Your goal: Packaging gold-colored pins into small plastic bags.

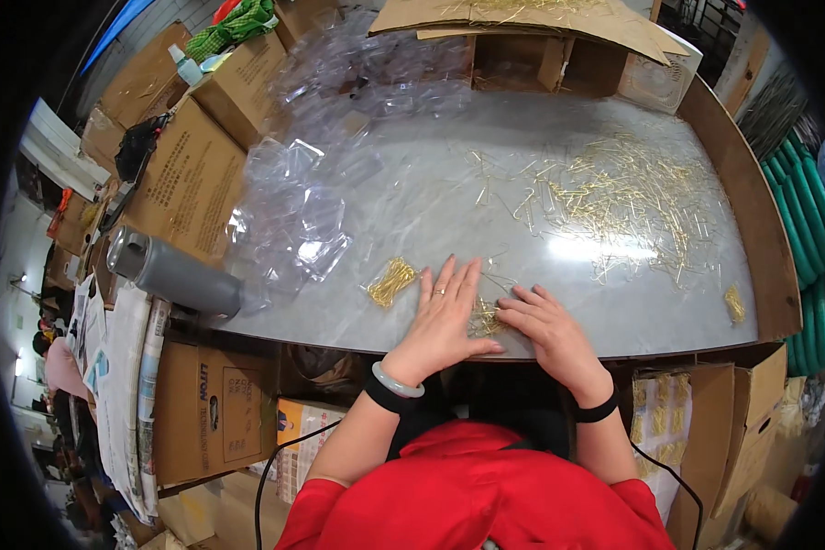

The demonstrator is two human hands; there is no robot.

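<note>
My left hand (pixel 442 316) lies flat at the table's near edge, fingers stretched out and thumb pointing right. Beside it my right hand (pixel 552 332) rests with extended fingers, its fingertips at a small bunch of gold wire hooks (pixel 486 319). That bunch sits between both hands, partly covered by them. Just left of my left hand is a neat bundle of gold wire hooks (pixel 391 281), apparently in a clear plastic pack. A large loose pile of gold wire hooks (pixel 628 197) spreads over the right side of the table, with a few strays near my fingertips.
Clear plastic packs (pixel 302 211) heap along the grey table's (pixel 422 183) left and back. A grey bottle (pixel 174 273) lies at the left edge. Cardboard walls (pixel 742 202) border the right. A small gold bundle (pixel 734 304) sits far right. An open carton (pixel 715 431) stands below.
</note>
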